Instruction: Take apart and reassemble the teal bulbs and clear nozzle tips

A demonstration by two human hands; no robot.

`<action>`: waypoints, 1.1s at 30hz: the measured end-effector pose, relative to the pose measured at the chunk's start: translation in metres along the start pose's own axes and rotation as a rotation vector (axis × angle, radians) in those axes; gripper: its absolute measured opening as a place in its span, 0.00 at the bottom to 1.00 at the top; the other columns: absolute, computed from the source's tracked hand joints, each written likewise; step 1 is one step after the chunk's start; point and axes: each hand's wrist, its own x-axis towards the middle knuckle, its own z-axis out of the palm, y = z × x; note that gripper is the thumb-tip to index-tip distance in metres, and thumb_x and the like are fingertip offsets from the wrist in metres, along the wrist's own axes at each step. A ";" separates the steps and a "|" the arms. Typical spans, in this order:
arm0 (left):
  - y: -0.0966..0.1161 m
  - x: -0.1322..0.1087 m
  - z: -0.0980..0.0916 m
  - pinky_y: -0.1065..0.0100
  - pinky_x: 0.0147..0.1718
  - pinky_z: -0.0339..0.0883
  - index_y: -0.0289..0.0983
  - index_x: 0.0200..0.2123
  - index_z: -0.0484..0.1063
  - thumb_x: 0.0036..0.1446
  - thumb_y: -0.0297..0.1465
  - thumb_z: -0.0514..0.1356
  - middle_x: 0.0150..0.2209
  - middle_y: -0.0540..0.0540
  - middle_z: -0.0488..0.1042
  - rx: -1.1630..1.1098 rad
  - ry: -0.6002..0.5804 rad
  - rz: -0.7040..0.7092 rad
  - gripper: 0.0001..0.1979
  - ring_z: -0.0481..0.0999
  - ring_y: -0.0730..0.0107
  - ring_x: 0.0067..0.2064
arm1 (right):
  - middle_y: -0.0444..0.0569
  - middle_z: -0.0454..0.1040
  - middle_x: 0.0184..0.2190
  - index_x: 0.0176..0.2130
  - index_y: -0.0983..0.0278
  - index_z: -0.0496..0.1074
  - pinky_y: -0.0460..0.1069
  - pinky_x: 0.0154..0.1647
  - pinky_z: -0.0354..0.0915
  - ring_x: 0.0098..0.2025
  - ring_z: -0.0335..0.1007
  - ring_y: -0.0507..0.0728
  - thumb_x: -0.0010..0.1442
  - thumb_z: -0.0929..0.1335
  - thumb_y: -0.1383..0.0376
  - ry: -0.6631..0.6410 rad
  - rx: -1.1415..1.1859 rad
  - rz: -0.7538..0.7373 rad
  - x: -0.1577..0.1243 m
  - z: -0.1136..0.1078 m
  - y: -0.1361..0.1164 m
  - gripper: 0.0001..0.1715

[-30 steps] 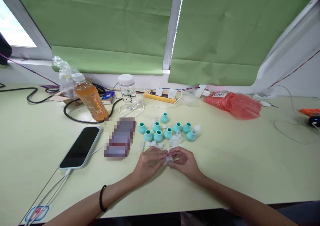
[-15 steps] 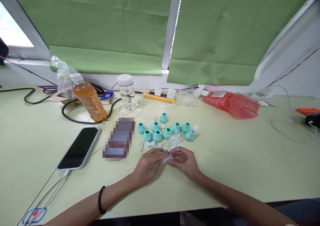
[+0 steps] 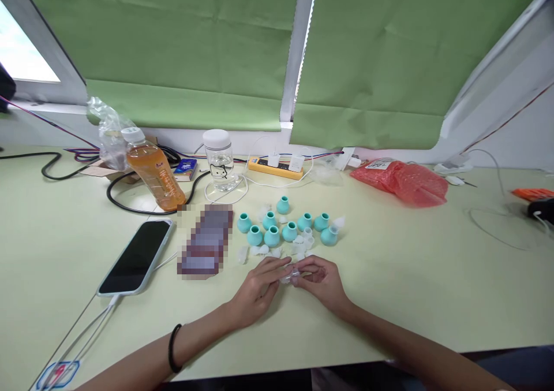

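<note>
My left hand [image 3: 257, 286] and my right hand [image 3: 321, 280] meet over the pale desk [image 3: 389, 264], both pinched on one small clear plastic piece [image 3: 291, 274] between the fingertips. Just beyond them stand several teal rubber caps [image 3: 272, 236] in a loose cluster. Several clear plastic pieces [image 3: 303, 242] lie scattered among and in front of the caps. A black band sits on my left wrist.
A phone [image 3: 135, 257] on a white cable lies at the left, beside a blurred flat object [image 3: 206, 239]. Behind stand an orange drink bottle [image 3: 152, 168], a clear jar with a white lid [image 3: 219, 160], a yellow power strip [image 3: 276, 167] and a red bag [image 3: 400, 181].
My hands have stayed together on the clear piece, with the fingers shifting slightly. The view has drifted a little.
</note>
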 end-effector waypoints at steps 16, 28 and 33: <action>0.017 0.004 -0.004 0.66 0.37 0.67 0.37 0.45 0.65 0.52 0.33 0.54 0.42 0.44 0.71 -0.322 0.142 -0.346 0.16 0.70 0.66 0.40 | 0.49 0.74 0.32 0.29 0.63 0.68 0.51 0.34 0.70 0.34 0.71 0.57 0.43 0.70 0.68 -0.048 -0.160 -0.235 -0.007 0.004 -0.002 0.09; 0.008 0.004 0.000 0.68 0.31 0.69 0.33 0.37 0.71 0.43 0.34 0.61 0.35 0.42 0.74 -0.462 0.024 -0.494 0.16 0.72 0.63 0.37 | 0.41 0.75 0.28 0.35 0.56 0.70 0.46 0.32 0.68 0.32 0.71 0.53 0.45 0.68 0.72 -0.115 -0.514 -0.683 -0.012 0.003 0.001 0.15; 0.009 0.004 0.000 0.69 0.27 0.69 0.32 0.36 0.72 0.43 0.35 0.61 0.31 0.42 0.75 -0.470 0.004 -0.512 0.16 0.74 0.64 0.32 | 0.41 0.75 0.27 0.35 0.56 0.70 0.46 0.31 0.68 0.31 0.71 0.53 0.46 0.68 0.71 -0.145 -0.518 -0.667 -0.013 0.003 0.001 0.14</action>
